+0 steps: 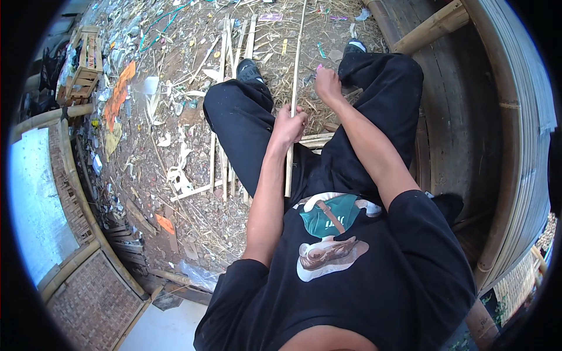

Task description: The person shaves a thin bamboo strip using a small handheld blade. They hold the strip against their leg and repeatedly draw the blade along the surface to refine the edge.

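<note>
A long, pale bamboo strip runs from the top of the view down between my legs to my lap. My left hand is closed around it near my left knee. To the right of the strip, my right hand is closed near my right shin. A bit of pink shows at its fingers, but the thing it holds is too small to make out. Several split bamboo strips lie on the ground beside and beneath my left leg.
Straw, shavings and plastic scraps cover the dirt ground. A wooden crate stands at the far left, with an orange sheet near it. A woven bamboo panel is at the lower left. Bamboo poles frame the right side.
</note>
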Demonstrator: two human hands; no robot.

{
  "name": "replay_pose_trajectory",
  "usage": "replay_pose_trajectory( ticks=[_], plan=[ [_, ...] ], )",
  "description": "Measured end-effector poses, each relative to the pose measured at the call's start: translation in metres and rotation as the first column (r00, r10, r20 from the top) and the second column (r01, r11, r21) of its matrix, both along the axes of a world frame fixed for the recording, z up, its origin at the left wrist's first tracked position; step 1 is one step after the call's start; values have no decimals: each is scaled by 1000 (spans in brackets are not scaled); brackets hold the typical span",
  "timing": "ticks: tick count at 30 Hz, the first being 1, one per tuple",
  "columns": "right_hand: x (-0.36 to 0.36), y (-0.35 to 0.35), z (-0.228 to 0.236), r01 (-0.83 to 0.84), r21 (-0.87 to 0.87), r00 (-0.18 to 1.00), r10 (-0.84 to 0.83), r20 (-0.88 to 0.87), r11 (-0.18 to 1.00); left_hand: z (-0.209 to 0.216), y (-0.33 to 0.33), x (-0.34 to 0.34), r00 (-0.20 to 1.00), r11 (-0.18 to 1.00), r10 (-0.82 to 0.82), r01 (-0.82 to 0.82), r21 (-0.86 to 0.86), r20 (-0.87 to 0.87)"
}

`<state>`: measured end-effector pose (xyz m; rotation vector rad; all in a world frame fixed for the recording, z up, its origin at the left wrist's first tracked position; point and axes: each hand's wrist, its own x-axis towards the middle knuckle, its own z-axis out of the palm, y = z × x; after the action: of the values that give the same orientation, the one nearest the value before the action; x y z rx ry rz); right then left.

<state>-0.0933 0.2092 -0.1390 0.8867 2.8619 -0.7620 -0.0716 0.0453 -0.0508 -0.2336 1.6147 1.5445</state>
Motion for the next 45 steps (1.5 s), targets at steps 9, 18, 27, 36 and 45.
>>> replay_pose_trajectory(
  ticks=[9, 18, 27, 36, 45],
  plan=[
    [24, -40, 42, -299, -233, 953, 303, -21, 925, -2, 3, -1, 1000, 1000, 4, -4, -9, 4],
    [17, -44, 20, -244, -183, 969, 244, -27, 952, -2, 6, -1, 1000, 1000, -14, 14, -19, -6],
    [3, -23, 8, -81, -48, 993, 76, -93, 996, 2, 4, -5, 999, 998, 12, -14, 57, 33],
    [11, -25, 17, -297, -79, 955, 295, -37, 951, 0, 1, -7, 1000, 999, 16, -16, 38, 21],
    [21, -42, 45, -378, -105, 925, 381, 0, 920, -39, -4, -2, 889, 934, -220, 72, -351, -403]
  ],
)
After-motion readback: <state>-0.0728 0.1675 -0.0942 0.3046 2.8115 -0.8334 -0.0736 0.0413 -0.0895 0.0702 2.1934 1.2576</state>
